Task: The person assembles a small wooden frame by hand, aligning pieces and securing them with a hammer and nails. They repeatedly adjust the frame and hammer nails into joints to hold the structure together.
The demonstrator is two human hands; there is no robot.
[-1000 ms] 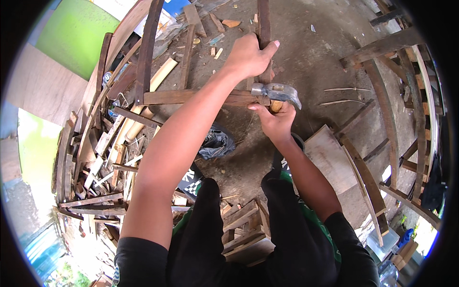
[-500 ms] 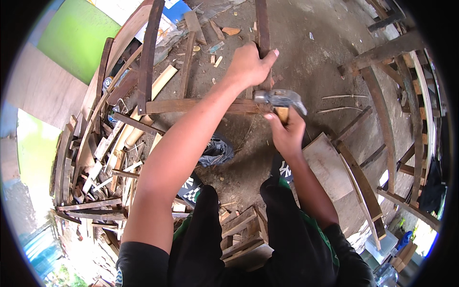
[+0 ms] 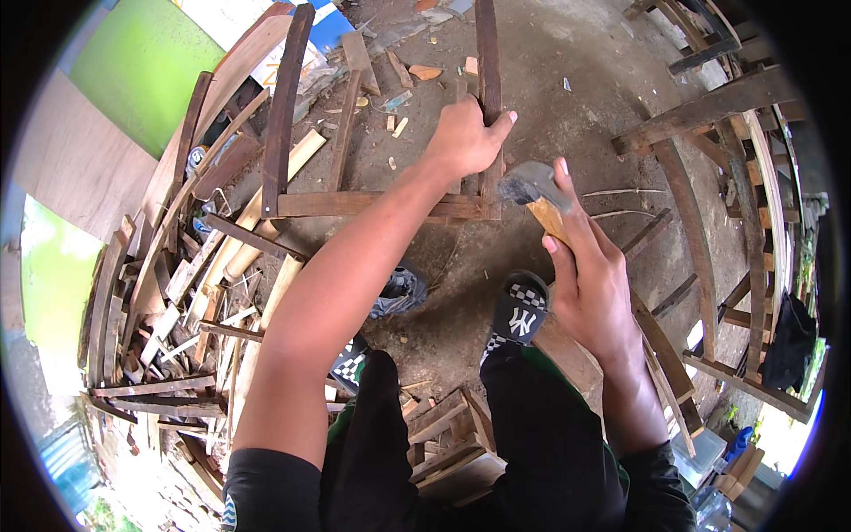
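My left hand (image 3: 465,137) is wrapped round the right-hand bar (image 3: 488,53) of a dark wooden frame, thumb out to the right. A crosspiece (image 3: 332,204) meets that bar just below my hand, and a second long bar (image 3: 288,106) joins the crosspiece's left end. My right hand (image 3: 589,275) grips a claw hammer (image 3: 550,217) by its wooden handle, close under the metal head, with the forefinger stretched up beside the head. The hammer head is apart from the frame, right of the corner joint. My left forearm hides part of the crosspiece.
Scrap wood (image 3: 177,328) is heaped along the left side. A dark plastic bag (image 3: 399,293) lies on the floor near my left foot. A small slatted wooden piece (image 3: 456,443) sits between my legs. More wooden frames (image 3: 700,239) stand at the right. Wood chips litter the floor beyond.
My right hand has drawn the hammer off the corner joint, rightward and slightly toward me, tilting its head. My left hand has kept its hold on the bar.
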